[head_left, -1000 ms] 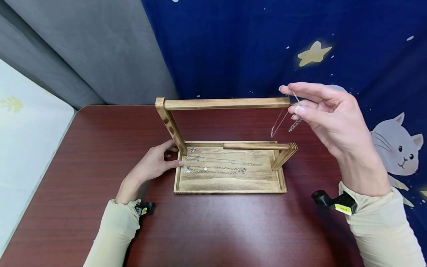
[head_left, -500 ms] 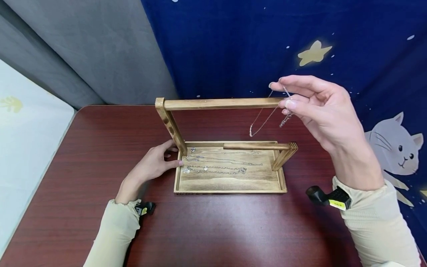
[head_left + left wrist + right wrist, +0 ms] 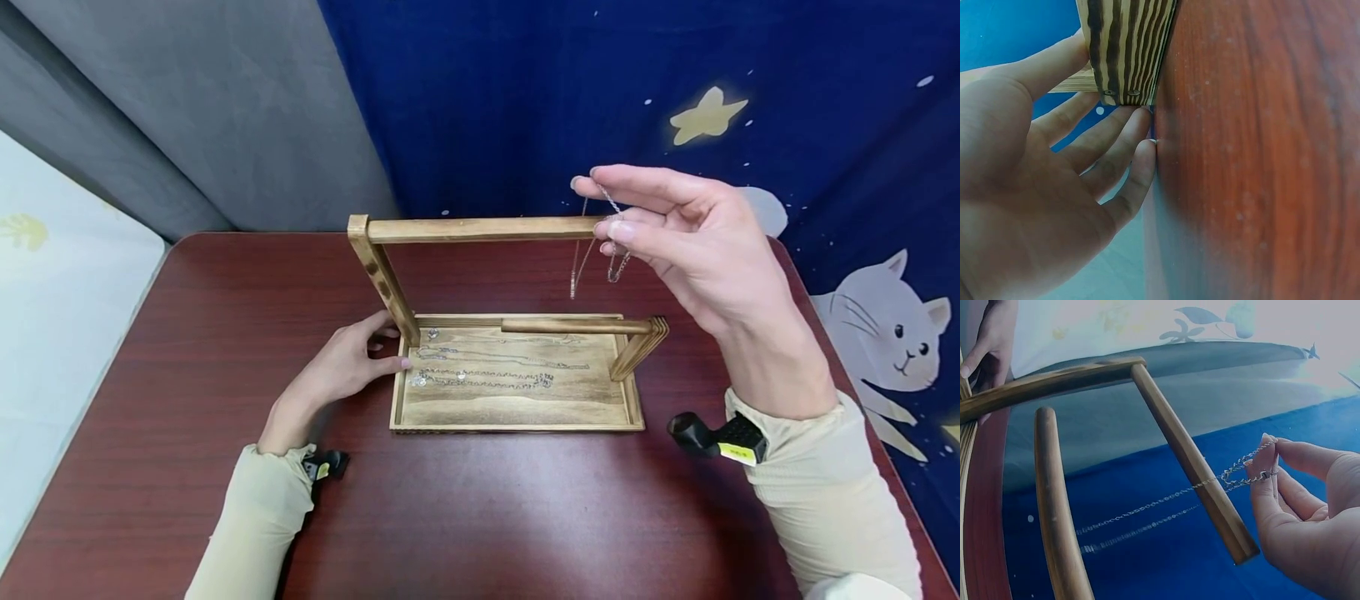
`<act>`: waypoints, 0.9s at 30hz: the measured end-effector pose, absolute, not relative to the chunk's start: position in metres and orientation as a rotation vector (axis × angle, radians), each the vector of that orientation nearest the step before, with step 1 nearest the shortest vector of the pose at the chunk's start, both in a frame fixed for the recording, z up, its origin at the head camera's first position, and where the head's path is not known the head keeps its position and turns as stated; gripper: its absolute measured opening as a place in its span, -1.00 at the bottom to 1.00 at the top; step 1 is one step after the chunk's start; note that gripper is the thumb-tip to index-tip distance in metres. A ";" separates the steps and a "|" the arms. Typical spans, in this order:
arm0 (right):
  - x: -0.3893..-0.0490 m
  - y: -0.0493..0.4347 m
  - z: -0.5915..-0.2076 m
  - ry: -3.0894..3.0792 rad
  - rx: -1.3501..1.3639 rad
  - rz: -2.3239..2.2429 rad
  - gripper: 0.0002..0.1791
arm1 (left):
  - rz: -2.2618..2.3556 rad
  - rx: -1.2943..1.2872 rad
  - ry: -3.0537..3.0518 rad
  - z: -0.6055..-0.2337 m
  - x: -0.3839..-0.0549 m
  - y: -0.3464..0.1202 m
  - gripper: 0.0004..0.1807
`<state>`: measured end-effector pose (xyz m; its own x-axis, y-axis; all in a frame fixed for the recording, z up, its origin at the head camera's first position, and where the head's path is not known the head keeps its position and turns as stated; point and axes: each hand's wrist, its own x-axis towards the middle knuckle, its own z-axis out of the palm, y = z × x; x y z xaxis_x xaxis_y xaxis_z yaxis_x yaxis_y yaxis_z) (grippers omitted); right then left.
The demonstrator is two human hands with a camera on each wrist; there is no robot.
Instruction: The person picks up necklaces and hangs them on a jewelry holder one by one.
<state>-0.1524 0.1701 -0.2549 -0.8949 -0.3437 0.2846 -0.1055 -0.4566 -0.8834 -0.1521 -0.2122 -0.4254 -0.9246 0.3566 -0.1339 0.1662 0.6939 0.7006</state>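
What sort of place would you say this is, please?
Probably an indoor corner set up for filming handiwork, judging by the reddish-brown table, the blue star-printed curtain behind it, and the black wrist cameras on both arms.

- Head view: the right hand [image 3: 697, 233] hides the free end of the upper bar [image 3: 480, 229].
- Right wrist view: the bottom edge cuts off the lower bar [image 3: 1057, 506]; the necklace's far end blurs [image 3: 1149, 504].
- Clasps of the chains [image 3: 487, 386] in the tray [image 3: 517, 428]: too small to tell.
- Left wrist view: the left edge cuts off the left hand [image 3: 1047, 162].
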 end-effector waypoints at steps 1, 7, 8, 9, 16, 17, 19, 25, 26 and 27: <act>-0.153 0.168 -0.254 1.553 -0.656 -2.478 -0.54 | 1.058 0.421 2.648 -0.425 -0.152 -0.212 -0.41; -0.153 0.158 -0.249 1.593 -0.649 -2.434 -0.54 | 1.065 0.429 2.648 -0.424 -0.152 -0.212 -0.41; -0.153 0.156 -0.249 1.600 -0.646 -2.424 -0.54 | 1.067 0.428 2.645 -0.424 -0.152 -0.211 -0.41; -0.153 0.155 -0.248 1.606 -0.645 -2.414 -0.54 | 1.068 0.427 2.644 -0.424 -0.152 -0.211 -0.40; -0.154 0.147 -0.249 1.593 -0.654 -2.385 -0.56 | 1.053 0.435 2.651 -0.422 -0.152 -0.210 -0.40; -0.154 0.145 -0.249 1.592 -0.657 -2.383 -0.56 | 1.052 0.436 2.652 -0.422 -0.152 -0.210 -0.40; -0.155 0.143 -0.249 1.595 -0.668 -2.372 -0.56 | 1.051 0.435 2.652 -0.422 -0.152 -0.210 -0.40; -0.156 0.137 -0.247 1.590 -0.706 -2.337 -0.54 | 1.053 0.421 2.646 -0.423 -0.153 -0.211 -0.41; -0.156 0.136 -0.247 1.595 -0.710 -2.330 -0.55 | 1.053 0.420 2.646 -0.423 -0.153 -0.211 -0.41; -0.156 0.135 -0.247 1.596 -0.712 -2.325 -0.55 | 1.054 0.422 2.645 -0.423 -0.153 -0.211 -0.41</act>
<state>-0.1557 0.1350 -0.2467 -0.8547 -0.4495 0.2597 -0.0809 -0.3789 -0.9219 -0.1533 -0.2106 -0.4228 -0.9234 0.3599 -0.1336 0.1694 0.6943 0.6994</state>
